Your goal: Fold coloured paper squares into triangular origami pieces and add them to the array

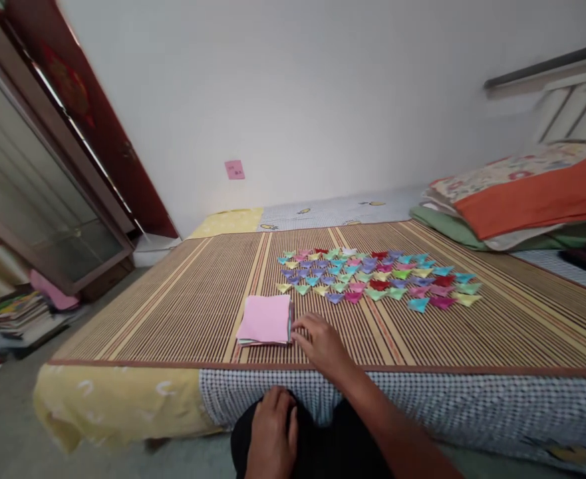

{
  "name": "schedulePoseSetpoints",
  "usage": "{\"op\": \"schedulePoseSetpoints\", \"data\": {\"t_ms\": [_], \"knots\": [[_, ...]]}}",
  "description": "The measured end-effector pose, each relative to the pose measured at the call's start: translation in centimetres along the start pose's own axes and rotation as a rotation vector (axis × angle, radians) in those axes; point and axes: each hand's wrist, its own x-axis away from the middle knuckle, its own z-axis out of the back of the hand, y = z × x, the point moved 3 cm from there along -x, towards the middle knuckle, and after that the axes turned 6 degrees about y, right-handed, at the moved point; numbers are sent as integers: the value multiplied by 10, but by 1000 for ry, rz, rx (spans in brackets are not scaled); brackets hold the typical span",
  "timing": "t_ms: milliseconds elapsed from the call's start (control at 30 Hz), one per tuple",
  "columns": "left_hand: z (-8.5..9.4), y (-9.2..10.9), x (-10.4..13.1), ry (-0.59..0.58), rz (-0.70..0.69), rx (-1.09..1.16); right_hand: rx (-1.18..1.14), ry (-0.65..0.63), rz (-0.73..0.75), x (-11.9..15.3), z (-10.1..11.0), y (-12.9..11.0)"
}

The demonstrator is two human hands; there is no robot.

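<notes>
A stack of square paper sheets (265,319), pink on top with other colours showing at its edges, lies on the striped mat. My right hand (322,342) reaches in from the right, thumb and forefinger slightly apart at the stack's right edge. Whether the fingertips touch the sheets is hard to make out. My left hand (274,429) lies on my knee, fingers draped over the dark trousers, holding nothing. Beyond and right of the stack, many small folded paper pieces (357,274) in mixed colours are laid out in rows.
The woven mat (173,299) covers a bed against a white wall. Folded bedding (532,193) is piled at the right, below a dark rail. A pink note (235,169) sticks to the wall. Books (18,316) are stacked on the left, near a glass-panelled cabinet (48,166).
</notes>
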Motion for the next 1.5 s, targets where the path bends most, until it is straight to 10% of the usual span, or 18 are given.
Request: {"op": "schedulePoseSetpoints", "data": {"t_ms": [300,633,800,1067,1300,1500], "knots": [[4,-9,6,8,47,-44,100,-299,11,-44,-94,-32],[21,-23,9,85,72,6,-14,-302,-102,-43,-104,-12],[27,-25,10,125,91,36,-91,-14,-156,-48,-80,-1],[36,-29,7,125,274,376,-160,460,-114,-13,23,-5],[70,26,-21,-112,744,1659,-19,229,352,80,27,-72],[73,48,-31,-43,901,1641,50,134,476,118,30,-90]]}}
